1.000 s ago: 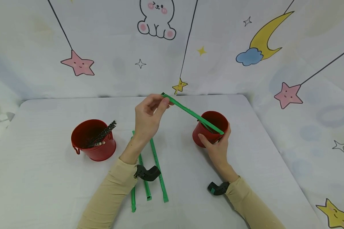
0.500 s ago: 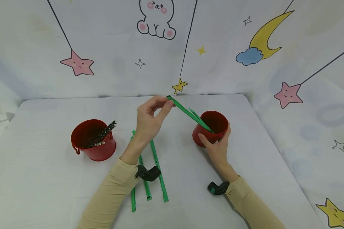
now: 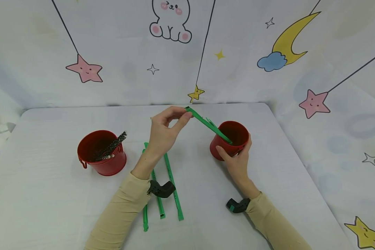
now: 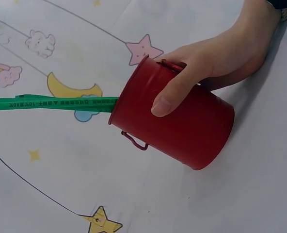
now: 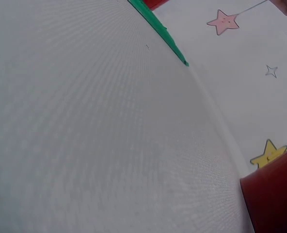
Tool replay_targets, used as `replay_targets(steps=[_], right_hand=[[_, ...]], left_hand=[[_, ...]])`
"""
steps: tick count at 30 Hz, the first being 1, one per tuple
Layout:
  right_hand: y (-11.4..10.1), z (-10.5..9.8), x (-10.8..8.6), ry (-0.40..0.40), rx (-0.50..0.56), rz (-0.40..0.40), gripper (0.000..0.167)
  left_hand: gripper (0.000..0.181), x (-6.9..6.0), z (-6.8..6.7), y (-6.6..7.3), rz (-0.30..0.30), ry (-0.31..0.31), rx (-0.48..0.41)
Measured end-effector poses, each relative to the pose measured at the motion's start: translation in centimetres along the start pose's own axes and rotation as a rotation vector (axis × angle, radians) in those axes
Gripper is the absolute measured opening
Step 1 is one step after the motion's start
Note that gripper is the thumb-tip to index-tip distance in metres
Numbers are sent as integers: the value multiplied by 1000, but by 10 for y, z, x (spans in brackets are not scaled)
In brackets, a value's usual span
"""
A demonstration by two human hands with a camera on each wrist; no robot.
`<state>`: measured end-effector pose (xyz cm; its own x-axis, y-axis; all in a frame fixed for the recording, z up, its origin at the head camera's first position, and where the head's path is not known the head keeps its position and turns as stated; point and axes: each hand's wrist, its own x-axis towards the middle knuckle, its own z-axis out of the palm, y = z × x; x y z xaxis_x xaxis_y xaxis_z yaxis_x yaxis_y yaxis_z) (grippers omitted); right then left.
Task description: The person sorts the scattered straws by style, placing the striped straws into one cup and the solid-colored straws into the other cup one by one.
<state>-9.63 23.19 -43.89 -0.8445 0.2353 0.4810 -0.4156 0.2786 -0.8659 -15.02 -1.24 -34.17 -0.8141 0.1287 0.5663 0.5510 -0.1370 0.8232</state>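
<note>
One green straw (image 3: 206,123) is halfway to being put away, if I'm reading it right: its top end is pinched between thumb and fingertips of the left hand (image 3: 166,130), its lower end is just inside the mouth of the right pail (image 4: 187,131). Right hand (image 3: 239,161) is wrapped around that pail, thumb across the side, steadying it I guess. Another green tip pokes up right beside the straw. Next move would call for sliding it down past the rim, then loosening the pinch, probably without snagging its neighbour. Three loose straws (image 3: 176,201) lie on the table, partly under the left forearm, and the left pail (image 3: 109,168) has black dotted sticks (image 3: 114,146) leaning in it. Table (image 3: 50,201) is white, rounded corners, pretty smooth-looking. Behind it hangs a pale wall (image 3: 118,45) full of cartoon stuff: stars, a bear-ish critter, a moon (image 3: 287,38). Can't tell whether it's paper or cloth.
</note>
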Motion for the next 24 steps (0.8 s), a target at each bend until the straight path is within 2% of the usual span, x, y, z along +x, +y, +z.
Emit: replay_targets(steps=[6,13,24], right_hand=[[0,0,0,1,6,-4,92],[2,0,1,-1,12,-12,92],[2,0,1,-1,2,-17,92]], left_hand=[[14,-1,2,0,-22,-18,13],[13,0,2,0,-21,-29,18],[14,1,-2,0,-54,-37,52]])
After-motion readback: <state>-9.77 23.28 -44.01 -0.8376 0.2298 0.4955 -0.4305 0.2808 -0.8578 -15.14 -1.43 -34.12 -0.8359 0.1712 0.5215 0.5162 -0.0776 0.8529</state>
